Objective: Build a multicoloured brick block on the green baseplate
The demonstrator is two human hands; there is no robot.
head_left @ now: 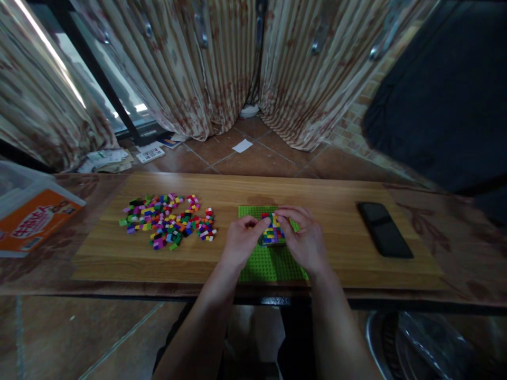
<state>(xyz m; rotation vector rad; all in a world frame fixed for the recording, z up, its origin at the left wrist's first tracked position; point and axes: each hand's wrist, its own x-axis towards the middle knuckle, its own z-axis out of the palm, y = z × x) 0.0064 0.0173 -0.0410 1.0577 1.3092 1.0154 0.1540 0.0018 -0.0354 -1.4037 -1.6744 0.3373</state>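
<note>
A small block of multicoloured toy bricks (272, 232) sits over the green baseplate (261, 264), near the table's front edge. My left hand (242, 237) is closed on the block's left side, its thumb along the near upper edge. From the right, my right hand (304, 235) grips the same block, thumb and fingers at its upper right corner. Both hands hide the block's sides and part of the plate. Whether the block is pressed onto the plate or held just above it, I cannot tell.
A loose pile of small coloured bricks (170, 219) spreads over the wooden board (119, 264) at left. A black phone (384, 229) lies at right. A clear plastic box with an orange label (39, 216) stands at far left. Curtains (222, 68) hang beyond the table.
</note>
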